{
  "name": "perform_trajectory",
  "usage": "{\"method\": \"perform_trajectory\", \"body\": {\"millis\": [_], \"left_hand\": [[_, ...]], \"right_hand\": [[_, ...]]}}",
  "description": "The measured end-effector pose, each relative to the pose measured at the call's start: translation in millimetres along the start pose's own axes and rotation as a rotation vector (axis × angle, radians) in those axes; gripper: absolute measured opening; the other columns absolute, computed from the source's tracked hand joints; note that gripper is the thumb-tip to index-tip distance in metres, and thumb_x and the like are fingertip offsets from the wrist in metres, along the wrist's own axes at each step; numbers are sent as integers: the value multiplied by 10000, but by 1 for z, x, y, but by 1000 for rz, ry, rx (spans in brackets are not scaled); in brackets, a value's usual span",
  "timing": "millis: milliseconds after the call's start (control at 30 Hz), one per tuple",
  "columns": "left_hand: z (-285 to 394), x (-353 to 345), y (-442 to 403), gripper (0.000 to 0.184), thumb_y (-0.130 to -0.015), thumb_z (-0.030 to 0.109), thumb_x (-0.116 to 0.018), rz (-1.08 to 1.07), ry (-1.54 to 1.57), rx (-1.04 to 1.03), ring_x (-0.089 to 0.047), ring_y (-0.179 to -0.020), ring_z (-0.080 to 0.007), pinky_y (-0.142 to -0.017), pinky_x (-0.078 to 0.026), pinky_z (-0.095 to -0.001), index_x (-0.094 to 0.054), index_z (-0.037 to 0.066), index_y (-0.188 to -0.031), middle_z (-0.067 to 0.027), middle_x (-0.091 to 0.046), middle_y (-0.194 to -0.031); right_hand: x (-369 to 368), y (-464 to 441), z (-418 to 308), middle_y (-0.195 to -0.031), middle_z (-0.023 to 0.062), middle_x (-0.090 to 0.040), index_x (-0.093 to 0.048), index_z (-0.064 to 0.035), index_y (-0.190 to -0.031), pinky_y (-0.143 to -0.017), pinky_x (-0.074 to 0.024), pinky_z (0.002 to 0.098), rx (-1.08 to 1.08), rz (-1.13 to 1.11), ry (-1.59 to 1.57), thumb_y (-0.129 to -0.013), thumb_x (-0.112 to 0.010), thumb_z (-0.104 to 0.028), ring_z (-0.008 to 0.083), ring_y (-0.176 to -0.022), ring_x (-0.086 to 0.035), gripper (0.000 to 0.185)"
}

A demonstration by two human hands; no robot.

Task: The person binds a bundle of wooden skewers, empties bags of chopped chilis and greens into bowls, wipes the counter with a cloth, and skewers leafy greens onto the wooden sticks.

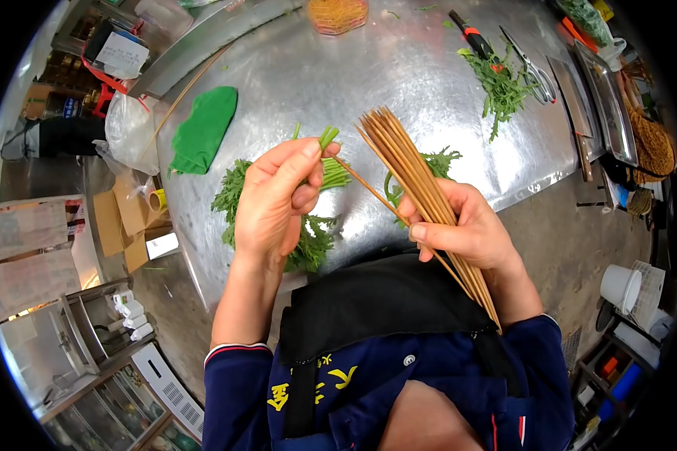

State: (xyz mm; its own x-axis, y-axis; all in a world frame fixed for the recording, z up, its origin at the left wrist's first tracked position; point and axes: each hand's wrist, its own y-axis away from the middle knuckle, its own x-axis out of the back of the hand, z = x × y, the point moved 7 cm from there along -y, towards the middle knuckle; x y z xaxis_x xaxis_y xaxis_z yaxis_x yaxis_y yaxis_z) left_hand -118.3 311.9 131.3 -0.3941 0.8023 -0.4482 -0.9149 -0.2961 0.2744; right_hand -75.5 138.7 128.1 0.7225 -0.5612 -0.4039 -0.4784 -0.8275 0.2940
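Observation:
My left hand point(278, 188) pinches a few short green stems point(327, 136) between thumb and fingers, and the tip of a single thin stick point(368, 188) meets them there. That stick slants down to my right hand point(462, 229), whose fingers are wrapped round a thick bundle of brown wooden sticks point(410, 161). Under and beside my left hand lies a bunch of leafy greens point(308, 244) on the metal table point(293, 83), its cut stems pointing right. More leaves point(440, 160) show behind the bundle.
A green cloth point(205, 128) lies at the table's left, near a plastic bag point(128, 128) and a cardboard box point(124, 218). Loose leaves point(504, 94), scissors point(534, 71) and a black-and-orange tool point(474, 37) are at the upper right. A knife point(579, 128) lies by the right edge.

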Motion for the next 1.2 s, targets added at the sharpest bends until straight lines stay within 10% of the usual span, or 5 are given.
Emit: {"method": "perform_trajectory", "body": {"millis": [1200], "left_hand": [[-5,-8,4,223,-860,185,-544,-54,-114,18,-419,-527,-17,-438,-307,-141,-607,-3,-962,-25,-574,-702]], "right_hand": [[4,4,7,-718,30,-549,-540,15,-928,-523,-459,207,7,-47,-83,-765,-597,-33,77,-555,-535,180]]}}
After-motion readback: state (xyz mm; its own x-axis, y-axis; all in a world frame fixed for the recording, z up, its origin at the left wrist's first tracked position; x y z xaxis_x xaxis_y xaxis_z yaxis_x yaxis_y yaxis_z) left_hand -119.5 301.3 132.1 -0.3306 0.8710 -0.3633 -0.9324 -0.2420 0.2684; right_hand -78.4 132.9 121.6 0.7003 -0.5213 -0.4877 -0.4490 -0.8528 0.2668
